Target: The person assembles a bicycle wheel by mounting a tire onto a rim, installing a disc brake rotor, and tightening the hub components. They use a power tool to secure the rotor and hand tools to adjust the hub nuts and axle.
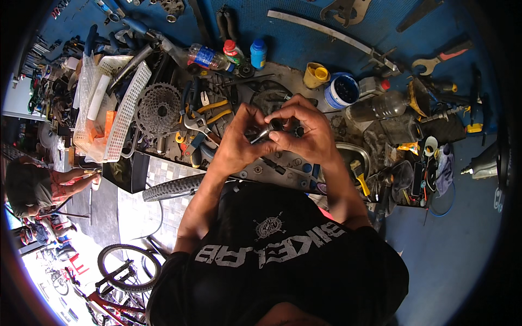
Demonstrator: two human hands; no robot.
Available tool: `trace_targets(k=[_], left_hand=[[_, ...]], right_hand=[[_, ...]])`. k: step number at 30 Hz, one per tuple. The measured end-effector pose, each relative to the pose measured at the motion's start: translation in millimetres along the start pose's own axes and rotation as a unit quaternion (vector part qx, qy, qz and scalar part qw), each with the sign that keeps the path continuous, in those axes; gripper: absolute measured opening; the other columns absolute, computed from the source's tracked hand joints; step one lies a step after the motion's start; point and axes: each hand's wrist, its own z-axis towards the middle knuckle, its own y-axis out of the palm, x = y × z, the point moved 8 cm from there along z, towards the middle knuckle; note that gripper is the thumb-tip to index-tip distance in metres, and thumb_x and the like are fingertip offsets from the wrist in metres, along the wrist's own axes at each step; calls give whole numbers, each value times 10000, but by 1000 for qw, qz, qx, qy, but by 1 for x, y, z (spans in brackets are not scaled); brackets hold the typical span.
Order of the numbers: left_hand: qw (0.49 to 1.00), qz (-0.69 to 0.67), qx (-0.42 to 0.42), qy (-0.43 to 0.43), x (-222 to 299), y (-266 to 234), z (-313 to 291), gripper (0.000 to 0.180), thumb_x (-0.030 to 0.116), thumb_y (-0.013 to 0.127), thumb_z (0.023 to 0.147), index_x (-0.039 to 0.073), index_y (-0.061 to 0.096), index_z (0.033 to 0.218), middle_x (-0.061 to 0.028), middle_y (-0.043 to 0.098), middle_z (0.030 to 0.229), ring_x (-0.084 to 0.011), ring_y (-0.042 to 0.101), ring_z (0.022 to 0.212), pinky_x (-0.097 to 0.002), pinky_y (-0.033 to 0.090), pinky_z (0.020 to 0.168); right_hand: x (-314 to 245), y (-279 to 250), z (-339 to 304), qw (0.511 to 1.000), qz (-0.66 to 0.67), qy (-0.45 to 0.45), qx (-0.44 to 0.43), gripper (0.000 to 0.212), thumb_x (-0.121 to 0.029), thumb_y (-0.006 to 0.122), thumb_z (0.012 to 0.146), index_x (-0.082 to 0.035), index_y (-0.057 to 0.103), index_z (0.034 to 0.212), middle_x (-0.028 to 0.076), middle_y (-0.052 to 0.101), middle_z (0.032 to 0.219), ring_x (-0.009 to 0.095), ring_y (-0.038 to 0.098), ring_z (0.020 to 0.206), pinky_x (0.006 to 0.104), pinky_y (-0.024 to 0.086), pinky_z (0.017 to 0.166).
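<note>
Over the cluttered workbench (255, 173), both hands meet in front of my chest. My left hand (237, 142) is closed, its fingers pinching a slim silver rod-like part (260, 136). Thumb and fingers of my right hand (309, 129) grip a small dark cylindrical part (276, 125) with a round opening, close against the silver one. Whether the two parts are joined I cannot tell. Another dark round end shows beside the right palm. Left of my hands lie an adjustable wrench (200, 126) and yellow-handled pliers (216, 112).
A bicycle cassette (158, 108) and a white perforated basket (128, 111) stand to the left. Bottles, a yellow cup (316, 75) and a blue-and-white tub (342, 90) line the back. A yellow-handled tool (361, 182) lies right. Beyond the bench are a tyre (173, 188) and another person (32, 187).
</note>
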Motion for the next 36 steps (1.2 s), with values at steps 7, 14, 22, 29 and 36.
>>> trace_targets(k=[7,14,22,29,36], left_hand=[[986,-46,-86,-135,-19,2,-5,268,193,615,1101,-54,716,1124,-58,748,959,-113,705,884,-269,567,790],[941,-251,-174,-145,-17,23,-10,250,177,589,1113,-53,682,1141,-64,749,1009,-121,693,879,-279,569,808],[990,-92,-48,-94,-22,11,6,260,142,720,1038,-7,638,1235,-51,711,1015,-108,659,866,-286,548,775],[953,-180,-157,-187,-23,15,1,329,253,715,1046,5,642,1249,-58,702,1008,-115,643,844,-274,534,754],[958,-174,-127,-191,-21,13,6,375,360,617,1097,11,674,1222,-35,685,875,-91,625,764,-231,514,530]], right_hand=[[22,-7,-3,993,104,52,21,275,-123,831,900,-4,765,1140,33,620,1054,92,572,899,250,443,792],[28,-7,-5,977,196,74,30,271,-109,821,906,28,756,1131,38,613,1032,104,589,912,240,446,776],[27,-10,-4,997,56,48,10,274,-141,866,869,-69,799,1124,2,628,987,73,559,801,230,456,708],[32,-13,-7,994,70,73,28,270,-146,867,867,-68,800,1117,-2,642,968,71,550,795,241,454,701],[37,-18,-6,998,38,58,14,281,-166,867,871,-67,797,1124,-5,647,976,75,540,800,244,452,703]])
